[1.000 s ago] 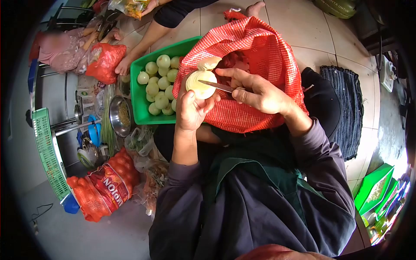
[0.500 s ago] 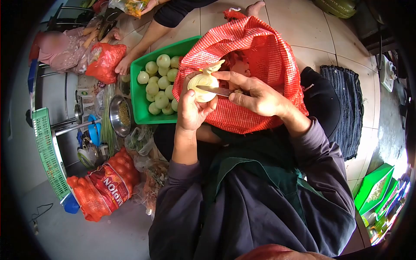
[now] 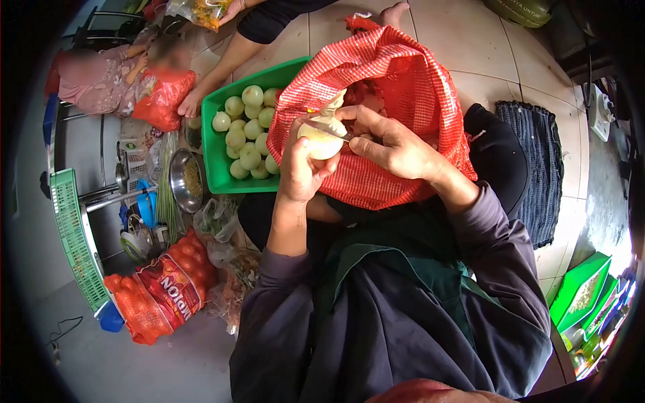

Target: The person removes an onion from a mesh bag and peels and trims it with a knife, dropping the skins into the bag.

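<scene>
A pale, partly peeled onion (image 3: 318, 145) sits in my left hand (image 3: 297, 168), fingers wrapped around it. My right hand (image 3: 393, 144) grips a small knife (image 3: 334, 132), its blade lying against the onion's upper side. A strip of peel stands up from the onion's top. Beneath both hands an open red mesh sack (image 3: 376, 181) lies across my lap, with peelings inside it. Left of the sack, a green tub (image 3: 215, 158) holds several peeled onions (image 3: 250, 156). The knife handle is mostly hidden in my right fingers.
A full red net sack (image 3: 164, 289) lies at lower left, near a steel bowl (image 3: 186, 180) and plastic bags. Two other people sit at upper left, one by a red bag (image 3: 163, 101). A dark woven mat (image 3: 531, 171) is at right; green trays (image 3: 581, 289) stand at lower right.
The onion has turned in my left hand, and the knife blade has moved up toward its top with a steeper slant. At upper left, another person's head has come into view.
</scene>
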### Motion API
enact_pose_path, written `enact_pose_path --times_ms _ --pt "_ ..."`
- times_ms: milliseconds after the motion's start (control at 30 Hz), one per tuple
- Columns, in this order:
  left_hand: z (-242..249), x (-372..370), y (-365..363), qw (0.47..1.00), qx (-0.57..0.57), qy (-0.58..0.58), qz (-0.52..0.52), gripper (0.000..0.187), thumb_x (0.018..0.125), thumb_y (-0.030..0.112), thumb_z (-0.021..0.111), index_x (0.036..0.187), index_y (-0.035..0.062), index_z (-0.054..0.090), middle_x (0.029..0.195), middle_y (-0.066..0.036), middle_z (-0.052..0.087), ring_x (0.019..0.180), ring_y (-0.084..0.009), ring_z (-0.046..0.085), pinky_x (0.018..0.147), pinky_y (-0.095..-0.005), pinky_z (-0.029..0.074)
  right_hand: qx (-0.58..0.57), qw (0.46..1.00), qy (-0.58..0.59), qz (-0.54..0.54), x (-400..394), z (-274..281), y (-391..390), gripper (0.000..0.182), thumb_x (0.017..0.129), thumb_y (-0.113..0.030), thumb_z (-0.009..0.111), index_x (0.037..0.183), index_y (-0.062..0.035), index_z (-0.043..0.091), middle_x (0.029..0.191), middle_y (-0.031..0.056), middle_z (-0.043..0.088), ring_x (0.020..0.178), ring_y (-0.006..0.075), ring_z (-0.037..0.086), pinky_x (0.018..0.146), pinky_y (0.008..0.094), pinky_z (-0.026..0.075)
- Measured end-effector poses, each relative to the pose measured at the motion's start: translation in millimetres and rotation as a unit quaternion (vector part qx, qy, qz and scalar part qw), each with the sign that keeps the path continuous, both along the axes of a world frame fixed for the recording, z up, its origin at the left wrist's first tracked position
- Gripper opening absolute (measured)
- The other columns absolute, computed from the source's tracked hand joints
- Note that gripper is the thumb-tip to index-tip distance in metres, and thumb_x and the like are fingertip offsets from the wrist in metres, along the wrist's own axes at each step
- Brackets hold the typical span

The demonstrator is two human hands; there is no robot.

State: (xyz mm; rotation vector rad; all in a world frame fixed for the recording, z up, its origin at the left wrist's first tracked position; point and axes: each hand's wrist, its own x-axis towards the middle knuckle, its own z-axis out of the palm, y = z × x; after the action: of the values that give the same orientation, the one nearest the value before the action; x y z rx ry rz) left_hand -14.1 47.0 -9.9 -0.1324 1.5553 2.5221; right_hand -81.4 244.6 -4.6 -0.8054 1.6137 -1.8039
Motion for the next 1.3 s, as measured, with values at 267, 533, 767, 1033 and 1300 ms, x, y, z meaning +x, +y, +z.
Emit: enact_pose_path --times_ms 267,533,767,1033,1300 --pt "2.0 -0.3 2.4 1.000 -0.014 0.002 -0.008 0.051 0.093 0.052 0.044 0.119 0.0087 0.044 0.080 -0.003 0.055 0.052 -0.0077 0.048 0.040 -0.0180 0.034 -0.037 0.995 -0.088 0.016 1.6 7.1 0.3 0.040 0.094 -0.007 0.053 0.133 -0.0021 0.044 0.101 0.0057 0.055 0.094 0.0130 0.051 0.086 0.0271 0.042" --pt "2.5 1.4 2.2 0.997 0.080 -0.003 -0.025 0.044 0.095 0.046 0.043 0.116 0.0075 0.047 0.082 -0.005 0.056 0.051 -0.0079 0.046 0.044 -0.0194 0.039 -0.052 0.987 -0.139 0.065 -0.3 12.3 2.8 0.037 0.096 -0.005 0.050 0.132 -0.0058 0.046 0.097 -0.0005 0.054 0.077 0.0061 0.045 0.069 0.0214 0.039" --pt "8.0 3.2 -1.9 0.990 0.122 -0.052 -0.038 0.047 0.095 0.048 0.042 0.115 0.0059 0.050 0.085 -0.008 0.059 0.050 -0.0097 0.047 0.044 -0.0202 0.040 -0.086 0.986 -0.127 0.059 2.4 8.5 0.7 0.035 0.097 -0.006 0.049 0.131 -0.0066 0.047 0.106 0.0025 0.057 0.090 0.0092 0.050 0.081 0.0248 0.042" --pt "0.8 3.7 -5.2 0.985 0.141 -0.062 -0.077 0.053 0.094 0.051 0.042 0.113 0.0023 0.051 0.082 -0.007 0.059 0.049 -0.0089 0.048 0.044 -0.0198 0.039 -0.054 0.981 -0.159 0.096 -0.2 9.7 5.7 0.033 0.098 -0.009 0.049 0.130 -0.0063 0.045 0.101 0.0005 0.056 0.082 0.0064 0.048 0.074 0.0218 0.041" --pt "5.9 2.8 3.5 0.985 0.131 -0.078 -0.079 0.050 0.092 0.047 0.040 0.116 0.0034 0.049 0.079 -0.010 0.058 0.049 -0.0091 0.045 0.043 -0.0204 0.039 -0.054 0.993 -0.100 0.035 3.0 2.4 -2.9 0.024 0.098 -0.006 0.048 0.121 -0.0041 0.050 0.092 -0.0001 0.055 0.081 0.0076 0.048 0.072 0.0228 0.041"
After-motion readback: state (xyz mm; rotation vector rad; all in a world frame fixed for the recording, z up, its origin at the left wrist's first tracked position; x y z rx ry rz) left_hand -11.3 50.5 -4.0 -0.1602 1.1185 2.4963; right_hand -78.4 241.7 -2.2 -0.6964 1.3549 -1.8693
